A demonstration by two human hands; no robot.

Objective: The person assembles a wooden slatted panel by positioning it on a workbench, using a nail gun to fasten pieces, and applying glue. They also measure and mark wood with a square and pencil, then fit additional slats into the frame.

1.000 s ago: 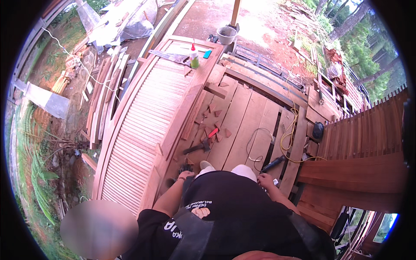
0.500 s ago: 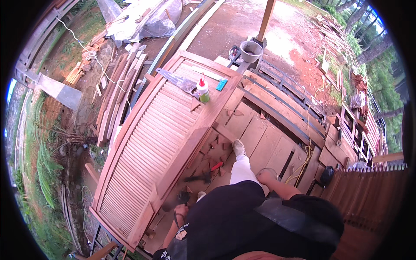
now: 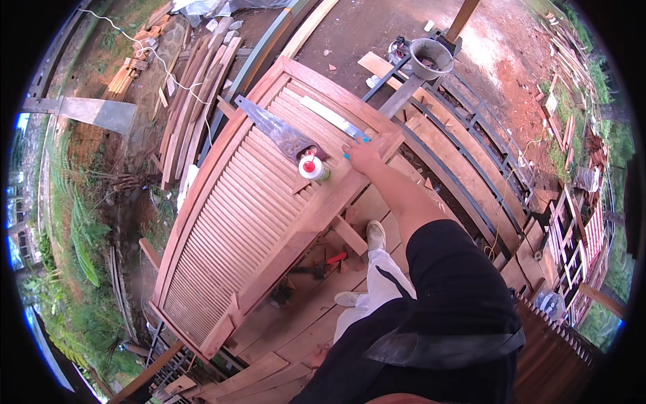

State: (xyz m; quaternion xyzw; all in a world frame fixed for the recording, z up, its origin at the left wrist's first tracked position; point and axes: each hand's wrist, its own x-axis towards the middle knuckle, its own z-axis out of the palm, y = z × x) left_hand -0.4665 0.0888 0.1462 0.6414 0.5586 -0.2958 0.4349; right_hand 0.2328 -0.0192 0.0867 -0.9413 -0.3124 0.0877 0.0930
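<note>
My right hand (image 3: 363,156) reaches across the louvered wooden shutter panel (image 3: 229,215), its fingers closed on the blue handle of a try square (image 3: 333,116). The square's pale blade lies over the slats. Just left of the hand stand a white glue bottle (image 3: 311,168) with a red cap and a handsaw (image 3: 276,129) lying flat. A small triangular wood offcut (image 3: 300,183) rests by the bottle. Low beside my shirt, my left hand (image 3: 319,356) shows only in part; its fingers cannot be made out.
Under the panel's near edge, a red-handled tool (image 3: 336,258) lies on the plank floor (image 3: 316,316) among wood scraps. A grey bucket (image 3: 431,59) stands beyond the panel's far right corner. Stacked boards (image 3: 195,101) lie to the left, and a yellow cord (image 3: 496,232) runs at right.
My right hand has gone from beside my knee to the try square's handle. My left hand has drawn back from a dark object on the floor. The view has shifted.
</note>
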